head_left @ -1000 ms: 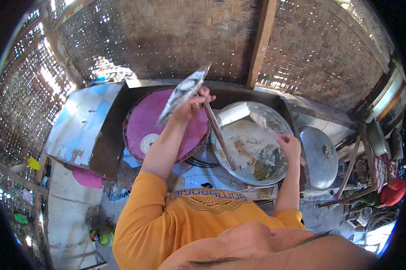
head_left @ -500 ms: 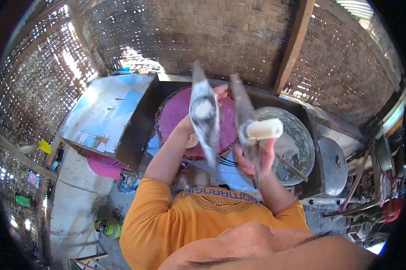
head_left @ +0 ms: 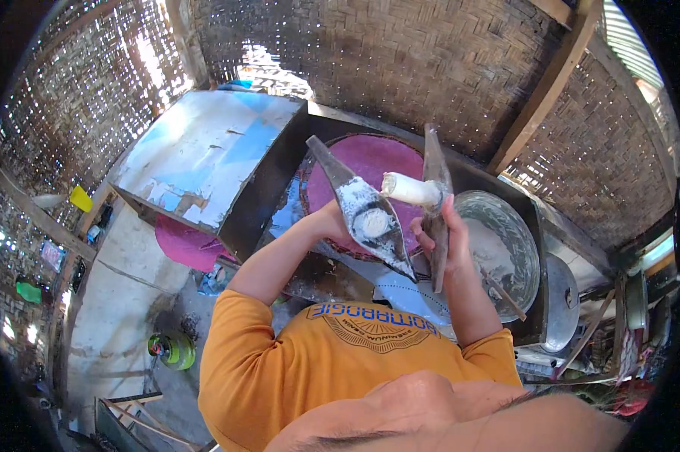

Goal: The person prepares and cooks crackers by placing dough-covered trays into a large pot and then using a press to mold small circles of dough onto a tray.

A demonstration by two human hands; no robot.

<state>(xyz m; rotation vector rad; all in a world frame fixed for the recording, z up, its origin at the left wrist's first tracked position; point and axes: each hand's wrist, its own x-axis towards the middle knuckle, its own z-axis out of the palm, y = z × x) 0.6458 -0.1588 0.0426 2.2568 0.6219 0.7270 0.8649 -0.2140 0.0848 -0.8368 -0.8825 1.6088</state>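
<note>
My left hand (head_left: 329,221) grips the floury half of a wooden hand press (head_left: 359,197), pointed at both ends, with a round hole holding white dough (head_left: 373,223). Its fingers are mostly hidden behind the wood. In my right hand (head_left: 458,245) is the other half, a narrow wooden bar (head_left: 433,245) with a thick white plunger (head_left: 410,188) sticking out to the left. Plunger and holed half are apart. Beyond both hands lies a round pink surface (head_left: 377,154), partly covered by the press.
A large basin (head_left: 538,248) with white dough and a wooden stick (head_left: 507,297) stands to the right, beside a metal lid (head_left: 560,301). On the left is a box with a white and blue top (head_left: 212,147). A green gas cylinder (head_left: 177,351) stands on the floor.
My view has turned, so the surroundings sit further right. The press halves have tilted; the plunger now points left toward the holed half instead of right. Both hands keep their holds.
</note>
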